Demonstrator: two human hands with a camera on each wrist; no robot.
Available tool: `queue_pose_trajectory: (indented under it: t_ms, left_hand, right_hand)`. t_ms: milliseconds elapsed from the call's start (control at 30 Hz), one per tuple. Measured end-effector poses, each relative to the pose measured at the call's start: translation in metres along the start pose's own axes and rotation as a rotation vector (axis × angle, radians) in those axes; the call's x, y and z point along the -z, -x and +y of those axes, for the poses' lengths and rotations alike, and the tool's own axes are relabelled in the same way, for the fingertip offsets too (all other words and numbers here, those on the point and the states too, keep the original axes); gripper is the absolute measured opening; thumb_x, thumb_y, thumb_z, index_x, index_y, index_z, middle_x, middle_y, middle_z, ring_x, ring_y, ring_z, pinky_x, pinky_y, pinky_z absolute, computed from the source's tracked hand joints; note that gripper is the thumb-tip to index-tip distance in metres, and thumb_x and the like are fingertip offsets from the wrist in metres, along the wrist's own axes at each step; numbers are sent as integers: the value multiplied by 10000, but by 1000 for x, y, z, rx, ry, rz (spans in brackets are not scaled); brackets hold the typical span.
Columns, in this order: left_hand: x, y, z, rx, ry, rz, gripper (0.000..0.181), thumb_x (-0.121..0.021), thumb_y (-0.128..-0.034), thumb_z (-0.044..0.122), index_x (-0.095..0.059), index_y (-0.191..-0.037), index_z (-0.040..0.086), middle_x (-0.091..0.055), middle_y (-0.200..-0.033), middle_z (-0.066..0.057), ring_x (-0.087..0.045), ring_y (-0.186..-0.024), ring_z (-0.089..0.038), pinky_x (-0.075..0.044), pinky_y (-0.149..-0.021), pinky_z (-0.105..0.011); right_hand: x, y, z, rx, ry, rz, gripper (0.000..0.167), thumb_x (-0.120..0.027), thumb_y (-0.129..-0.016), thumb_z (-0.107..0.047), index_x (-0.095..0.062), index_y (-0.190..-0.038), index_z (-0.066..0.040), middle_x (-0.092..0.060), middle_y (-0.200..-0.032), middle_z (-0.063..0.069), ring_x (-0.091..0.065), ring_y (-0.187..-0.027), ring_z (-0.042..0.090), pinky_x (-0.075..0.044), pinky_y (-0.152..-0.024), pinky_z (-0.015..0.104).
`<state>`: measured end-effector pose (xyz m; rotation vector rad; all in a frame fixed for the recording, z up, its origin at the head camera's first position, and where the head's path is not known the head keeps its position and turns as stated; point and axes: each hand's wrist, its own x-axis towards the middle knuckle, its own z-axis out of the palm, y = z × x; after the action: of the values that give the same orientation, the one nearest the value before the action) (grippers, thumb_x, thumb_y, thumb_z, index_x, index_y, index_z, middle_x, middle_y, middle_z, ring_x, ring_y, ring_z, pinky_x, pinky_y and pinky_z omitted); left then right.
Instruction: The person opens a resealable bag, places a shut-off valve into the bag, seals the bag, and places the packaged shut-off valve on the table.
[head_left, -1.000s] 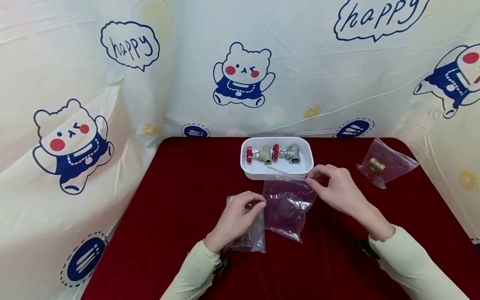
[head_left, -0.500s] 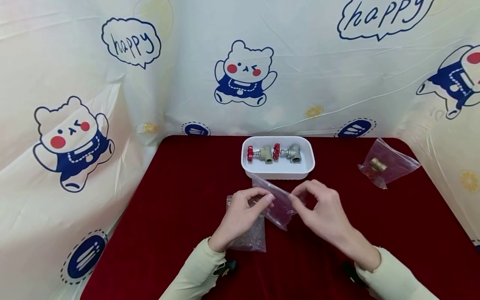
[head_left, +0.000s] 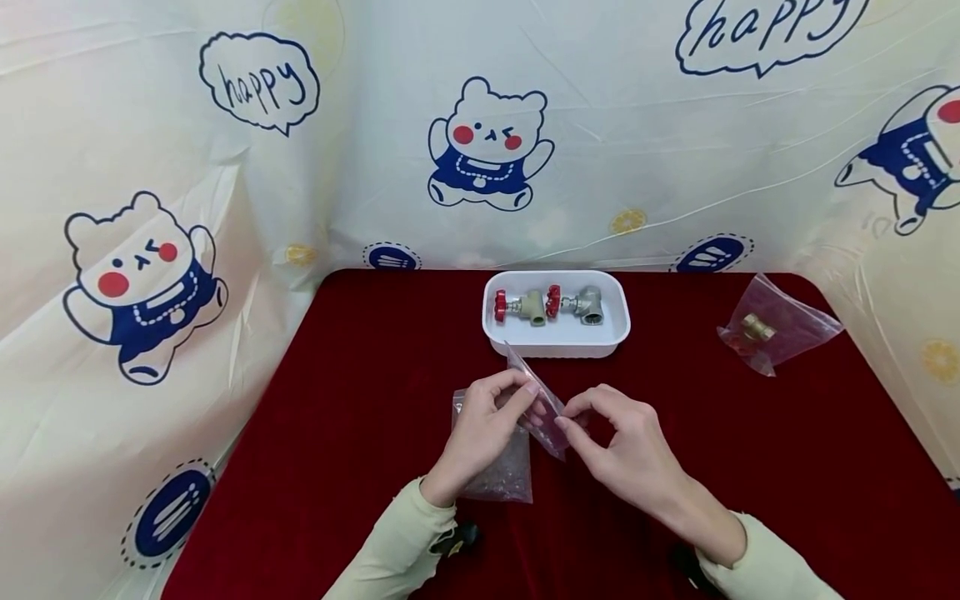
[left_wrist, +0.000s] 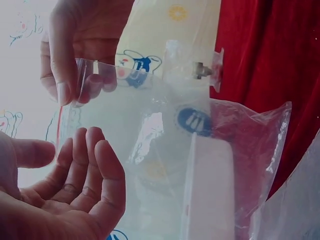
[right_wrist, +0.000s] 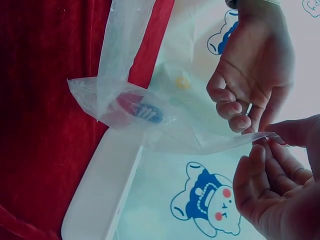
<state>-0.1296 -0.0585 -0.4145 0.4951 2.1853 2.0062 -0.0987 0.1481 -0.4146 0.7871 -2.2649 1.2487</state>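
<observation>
Between my hands stands a clear zip bag (head_left: pixel 551 429), seen nearly edge-on in the head view and spread wide in the left wrist view. It looks flat, with nothing visible inside. My left hand (head_left: pixel 480 429) pinches its upper edge, thumb opposite the fingers. At the near side, my right hand (head_left: pixel 637 450) pinches the same edge between thumb and index finger. In the right wrist view, my right hand (right_wrist: pixel 280 185) holds the corner and the left hand (right_wrist: pixel 255 75) sits just above. Another clear bag (head_left: pixel 502 479) lies flat under my left hand, partly hidden.
A white tray (head_left: pixel 555 346) stands behind the hands, holding a greenish valve (head_left: pixel 534 308) and a grey valve (head_left: pixel 588 306), both with red handwheels. At the right lies a bag (head_left: pixel 795 329) with a brass fitting (head_left: pixel 756 327). Red cloth (head_left: pixel 360 433) covers the table.
My right hand has moved left and nearer, closer to the left hand. The bag between them has turned from facing the camera to nearly edge-on. My left hand now pinches its edge.
</observation>
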Motion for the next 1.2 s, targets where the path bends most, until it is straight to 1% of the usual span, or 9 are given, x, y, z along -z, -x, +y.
queue_pose_trajectory:
  t_ms: [233,300,433,533,633,767,933,1067,1200]
  left_hand:
    - [1,2,4,-28,7,-4,190,-582,-1073,75,-720,-988,-22,-720,-819,-104,-709,-731,-215,-612,-708,-361]
    - [1,3,5,-45,1,-24,195,-582,-1077,89,-724,-990,-13,-722,-827,-95,-715,-739,-227,-608,-709,-356]
    - [1,5,9,-74,-9,-97,218,-583,-1090,130,-728,-995,-2,-722,-864,-80,-723,-776,-274,-615,-737,-417]
    - [0,7,12,-86,-28,-141,219,-590,-1093,153,-736,-991,24,-721,-887,-51,-717,-796,-249,-608,-741,-391]
    - [0,8,14,-85,-55,-161,202,-600,-1089,160,-746,-991,62,-720,-894,-17,-708,-802,-192,-585,-727,-321]
    - [-1,8,14,-83,-72,-164,189,-606,-1083,149,-750,-981,80,-717,-882,2,-705,-804,-190,-582,-732,-311]
    - [-1,9,14,-88,-92,-144,179,-609,-1056,94,-748,-945,81,-721,-856,-18,-702,-792,-275,-567,-700,-305]
    - [-2,10,15,-95,-140,-136,196,-595,-1017,49,-731,-881,88,-711,-802,-46,-651,-728,-220,-502,-634,-267]
    - [-4,10,15,-96,-195,-139,210,-597,-1008,69,-713,-837,107,-686,-734,8,-601,-666,-157,-452,-587,-247]
  right_hand:
    - [-1,-1,-3,5,-87,-32,272,-846,-841,36,-722,-973,-167,-692,-910,-85,-650,-782,83,-534,-710,199]
    - [1,-3,-4,-37,-139,-51,235,-832,-873,7,-727,-986,-170,-693,-888,-87,-654,-758,89,-542,-690,221]
    - [6,-9,-7,-171,-230,-105,146,-786,-948,-52,-749,-1012,-179,-702,-828,-92,-659,-688,115,-545,-624,266]
    - [9,-11,-8,-254,-240,-139,99,-771,-974,-99,-767,-1004,-194,-713,-815,-101,-666,-683,128,-546,-607,290]
    - [11,-12,-9,-298,-230,-159,86,-773,-978,-119,-782,-990,-203,-734,-844,-111,-681,-704,130,-552,-599,297]
    - [12,-11,-8,-319,-222,-171,98,-763,-984,-116,-793,-971,-208,-749,-873,-116,-688,-724,129,-562,-596,314]
    - [12,-11,-7,-343,-228,-159,156,-717,-997,-62,-789,-942,-189,-757,-891,-97,-704,-729,130,-579,-616,322]
    - [12,-11,-6,-387,-237,-185,172,-692,-998,-34,-773,-934,-171,-741,-871,-63,-681,-666,132,-558,-551,314]
    - [11,-11,-7,-400,-237,-252,139,-685,-1021,-78,-762,-951,-170,-722,-863,-53,-653,-643,126,-538,-523,308]
